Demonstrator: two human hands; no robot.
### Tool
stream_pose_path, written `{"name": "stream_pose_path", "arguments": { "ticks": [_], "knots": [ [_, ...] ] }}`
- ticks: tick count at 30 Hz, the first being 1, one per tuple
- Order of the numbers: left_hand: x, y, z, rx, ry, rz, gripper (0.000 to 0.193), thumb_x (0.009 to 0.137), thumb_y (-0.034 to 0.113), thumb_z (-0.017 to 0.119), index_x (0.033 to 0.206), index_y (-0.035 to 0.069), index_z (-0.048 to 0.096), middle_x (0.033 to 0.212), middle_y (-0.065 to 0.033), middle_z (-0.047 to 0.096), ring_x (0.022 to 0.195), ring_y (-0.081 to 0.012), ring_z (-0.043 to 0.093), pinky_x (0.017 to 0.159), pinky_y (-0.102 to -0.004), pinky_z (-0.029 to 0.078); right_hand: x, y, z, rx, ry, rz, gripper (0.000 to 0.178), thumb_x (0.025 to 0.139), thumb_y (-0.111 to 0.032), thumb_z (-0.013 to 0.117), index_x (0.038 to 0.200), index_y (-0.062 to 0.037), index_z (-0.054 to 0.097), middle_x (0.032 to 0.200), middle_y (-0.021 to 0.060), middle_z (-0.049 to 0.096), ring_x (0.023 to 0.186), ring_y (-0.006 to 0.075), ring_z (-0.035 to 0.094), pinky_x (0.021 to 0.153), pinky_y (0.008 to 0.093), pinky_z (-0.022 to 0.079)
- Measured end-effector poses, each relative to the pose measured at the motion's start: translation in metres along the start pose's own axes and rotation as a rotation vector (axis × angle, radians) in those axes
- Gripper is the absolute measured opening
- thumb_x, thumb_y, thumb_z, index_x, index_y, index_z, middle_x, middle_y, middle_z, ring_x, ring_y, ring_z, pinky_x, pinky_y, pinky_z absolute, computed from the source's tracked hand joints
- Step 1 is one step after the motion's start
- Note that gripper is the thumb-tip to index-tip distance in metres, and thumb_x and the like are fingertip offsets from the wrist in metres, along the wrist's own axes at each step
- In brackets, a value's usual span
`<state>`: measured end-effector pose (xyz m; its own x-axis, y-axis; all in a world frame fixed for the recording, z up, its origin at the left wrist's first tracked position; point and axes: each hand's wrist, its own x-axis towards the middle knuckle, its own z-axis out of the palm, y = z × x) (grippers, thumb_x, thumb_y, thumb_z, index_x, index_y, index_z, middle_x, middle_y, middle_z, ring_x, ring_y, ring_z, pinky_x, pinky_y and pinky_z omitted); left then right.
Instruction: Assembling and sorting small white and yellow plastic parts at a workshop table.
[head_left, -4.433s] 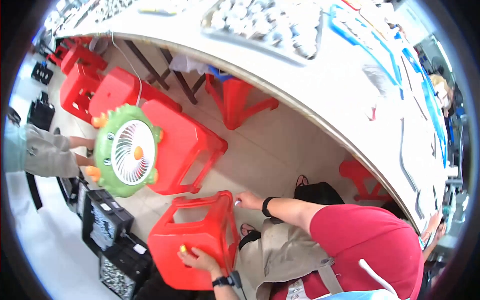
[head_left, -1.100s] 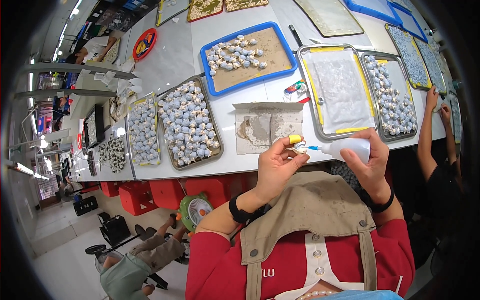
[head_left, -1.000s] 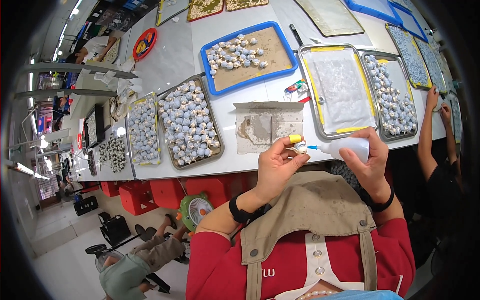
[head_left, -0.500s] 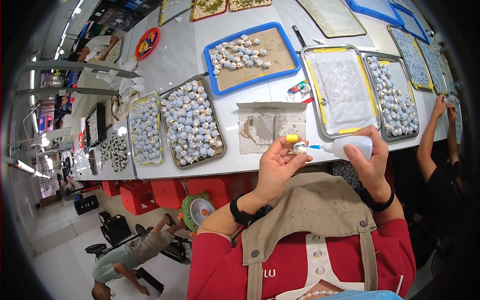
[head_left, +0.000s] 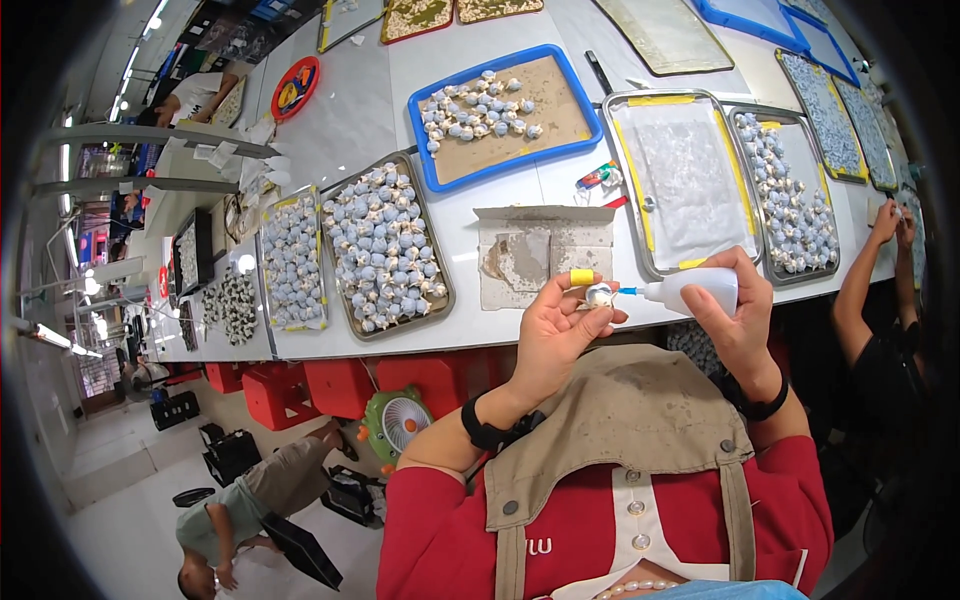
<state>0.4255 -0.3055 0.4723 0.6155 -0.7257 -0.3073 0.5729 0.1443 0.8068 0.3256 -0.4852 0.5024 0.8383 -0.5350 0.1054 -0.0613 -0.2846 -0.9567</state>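
My left hand (head_left: 563,335) pinches a small grey-and-white figurine piece (head_left: 599,295) between fingers and thumb; yellow tape (head_left: 582,277) wraps one fingertip. In my right hand (head_left: 735,325) lies a white squeeze bottle (head_left: 708,291) on its side, its thin blue nozzle tip (head_left: 627,291) at the piece. Whether the tip touches it is too small to tell. Beyond my left hand, a flattened piece of stained cardboard (head_left: 510,295) rests on the white table. A metal tray lined with white sheet (head_left: 685,180) lies beyond my right hand.
Similar small pieces fill a metal tray (head_left: 440,315) at left, a blue tray (head_left: 500,180) ahead and another metal tray (head_left: 833,262) at right. A small tube (head_left: 600,176) lies near the cardboard. Red stools (head_left: 340,387) and a green fan (head_left: 398,420) stand below the table edge. A co-worker's hands (head_left: 893,220) are at far right.
The bottle and my right hand have shifted slightly left, and the held piece has turned a little. A person on the floor at lower left has moved, now beside a dark panel.
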Motion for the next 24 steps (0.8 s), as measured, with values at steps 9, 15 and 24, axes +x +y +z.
{"name": "stream_pose_path", "arguments": {
  "ticks": [9, 15, 24],
  "knots": [
    [-0.002, 0.009, -0.015, -0.11, 0.038, -0.055, 0.036, 0.081, 0.003, 0.056, 0.114, 0.005, 0.043, 0.111, -0.0196, 0.052, 0.085, -0.0189, 0.059, 0.067, -0.0215, 0.049, 0.005, 0.03, 0.005, 0.379, -0.02, 0.212, 0.018, 0.079, -0.018, 0.06, 0.086, -0.0055, 0.049, 0.072, 0.0034, 0.055, 0.064, 0.0061, 0.051, 0.053, 0.0184, 0.038],
    [-0.023, 0.036, -0.063, -0.328, -0.258, 0.062, 0.034, 0.077, 0.001, 0.06, 0.108, 0.008, 0.047, 0.109, -0.0225, 0.052, 0.086, -0.023, 0.059, 0.063, -0.0224, 0.049, 0.01, 0.117, 0.047, 0.737, -0.175, 0.552, 0.02, 0.082, -0.023, 0.058, 0.091, -0.0067, 0.052, 0.08, 0.0008, 0.056, 0.072, 0.0062, 0.052, 0.062, 0.0202, 0.04],
    [-0.028, 0.045, -0.069, -0.25, -0.231, 0.064, 0.033, 0.077, 0.0, 0.06, 0.107, 0.005, 0.047, 0.106, -0.0221, 0.054, 0.081, -0.0228, 0.06, 0.066, -0.0253, 0.048, 0.013, 0.157, 0.12, -0.317, -0.083, 0.079, 0.028, 0.075, -0.021, 0.063, 0.092, -0.0004, 0.055, 0.074, 0.0131, 0.056, 0.072, 0.0254, 0.055, 0.065, 0.032, 0.044]
  ]
}}
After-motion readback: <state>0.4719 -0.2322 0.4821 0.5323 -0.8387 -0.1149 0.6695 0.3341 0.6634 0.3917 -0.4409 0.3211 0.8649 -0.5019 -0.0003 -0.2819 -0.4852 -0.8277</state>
